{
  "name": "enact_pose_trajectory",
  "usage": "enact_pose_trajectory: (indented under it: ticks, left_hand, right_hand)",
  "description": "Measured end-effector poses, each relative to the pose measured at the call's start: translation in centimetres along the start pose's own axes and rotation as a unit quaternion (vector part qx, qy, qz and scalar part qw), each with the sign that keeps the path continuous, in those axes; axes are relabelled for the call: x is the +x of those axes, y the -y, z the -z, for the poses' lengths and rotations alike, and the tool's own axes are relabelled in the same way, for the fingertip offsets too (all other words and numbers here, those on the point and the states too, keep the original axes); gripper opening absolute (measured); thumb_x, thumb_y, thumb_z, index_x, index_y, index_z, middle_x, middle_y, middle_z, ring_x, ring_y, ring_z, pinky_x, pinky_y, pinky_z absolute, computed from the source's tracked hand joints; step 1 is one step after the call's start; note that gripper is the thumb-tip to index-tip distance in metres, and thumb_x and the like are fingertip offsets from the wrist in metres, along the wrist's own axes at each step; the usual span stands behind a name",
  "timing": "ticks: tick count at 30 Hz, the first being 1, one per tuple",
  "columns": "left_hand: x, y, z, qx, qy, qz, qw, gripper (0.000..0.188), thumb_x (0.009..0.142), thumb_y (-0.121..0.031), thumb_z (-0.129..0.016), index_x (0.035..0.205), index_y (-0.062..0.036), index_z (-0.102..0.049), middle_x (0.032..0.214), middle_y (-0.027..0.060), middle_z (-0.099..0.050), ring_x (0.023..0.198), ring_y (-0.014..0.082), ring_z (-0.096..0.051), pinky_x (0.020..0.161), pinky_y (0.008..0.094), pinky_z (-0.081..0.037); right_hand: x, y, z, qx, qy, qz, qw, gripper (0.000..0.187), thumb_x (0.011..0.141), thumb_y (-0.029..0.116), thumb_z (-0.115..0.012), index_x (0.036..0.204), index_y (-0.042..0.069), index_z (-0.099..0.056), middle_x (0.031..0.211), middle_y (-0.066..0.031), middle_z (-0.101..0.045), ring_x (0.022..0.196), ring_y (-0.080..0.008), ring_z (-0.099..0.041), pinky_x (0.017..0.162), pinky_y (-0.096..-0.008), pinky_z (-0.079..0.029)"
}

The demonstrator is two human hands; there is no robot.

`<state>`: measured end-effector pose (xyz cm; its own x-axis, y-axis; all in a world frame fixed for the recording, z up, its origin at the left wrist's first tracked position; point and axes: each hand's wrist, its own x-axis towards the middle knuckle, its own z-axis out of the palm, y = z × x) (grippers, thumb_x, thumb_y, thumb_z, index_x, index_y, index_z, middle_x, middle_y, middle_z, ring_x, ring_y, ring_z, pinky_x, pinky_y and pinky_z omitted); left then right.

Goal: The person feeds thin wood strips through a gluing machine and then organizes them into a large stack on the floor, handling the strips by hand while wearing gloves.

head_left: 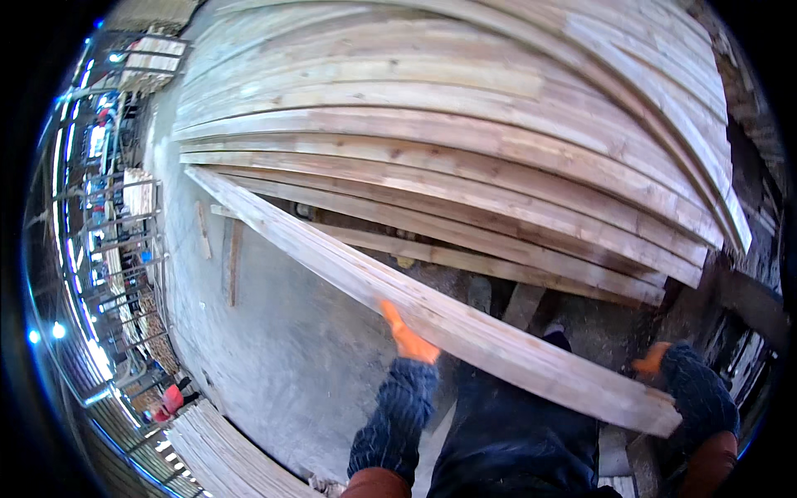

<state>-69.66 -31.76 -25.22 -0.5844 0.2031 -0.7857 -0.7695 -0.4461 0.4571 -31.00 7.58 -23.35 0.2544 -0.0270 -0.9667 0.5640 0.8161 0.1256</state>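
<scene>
A long pale wooden plank [490, 336] slants across in front of me, its near end at the lower right and its far end by the edge of the lumber stack [415, 108]. My left hand [408, 334], in an orange glove, grips the plank's near side around its middle; some of the fingers are hidden by the wood. Beyond the plank's right end is my right hand [653, 359], also orange-gloved, close to the far edge. Its fingers are mostly hidden, so I cannot tell whether it grips the wood. Dark sleeves cover both forearms.
Loose boards [465, 228] jut from the stack's near side. A grey concrete floor [274, 349] spreads to the left, with thin wood strips [233, 261] on it. More stacked lumber [228, 452] lies at the lower left, near a person in red [172, 400].
</scene>
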Motion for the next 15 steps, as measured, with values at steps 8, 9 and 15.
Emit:
enact_pose_trajectory:
  ticks: [8, 9, 15]
  left_hand:
    - [-16.8, 4.5, 1.5, 0.084, 0.118, 0.293, 0.945, 0.049, 0.101, -0.031, -0.066, 0.139, -0.0035, -0.052, 0.137, 0.0101, -0.059, 0.127, 0.0252, -0.056, 0.111, 0.0419, -0.046]
    - [-18.3, 2.5, -0.8, 0.195, 0.123, 0.345, 0.910, 0.050, 0.100, -0.030, -0.068, 0.139, -0.0033, -0.054, 0.134, 0.0084, -0.061, 0.125, 0.0242, -0.058, 0.109, 0.0395, -0.047]
    - [-18.8, -7.1, -3.4, 0.479, 0.469, 0.255, 0.697, 0.052, 0.098, -0.023, -0.071, 0.142, -0.0017, -0.056, 0.128, 0.0104, -0.068, 0.120, 0.0171, -0.063, 0.104, 0.0327, -0.049]
  right_hand:
    - [-18.6, 37.0, 13.8, 0.285, -0.079, 0.545, 0.784, 0.111, 0.081, 0.063, -0.076, 0.164, 0.014, -0.021, 0.157, -0.0207, -0.044, 0.141, -0.0333, -0.047, 0.112, -0.0426, -0.042]
    - [-20.3, 38.1, 14.0, 0.277, -0.080, 0.534, 0.795, 0.117, 0.076, 0.065, -0.079, 0.164, 0.013, -0.021, 0.156, -0.0210, -0.045, 0.139, -0.0334, -0.048, 0.112, -0.0415, -0.042]
    - [-18.5, 32.0, 6.5, 0.344, -0.127, 0.473, 0.801, 0.127, 0.062, 0.052, -0.093, 0.162, 0.013, -0.027, 0.148, -0.0182, -0.053, 0.131, -0.0293, -0.056, 0.109, -0.0384, -0.044]
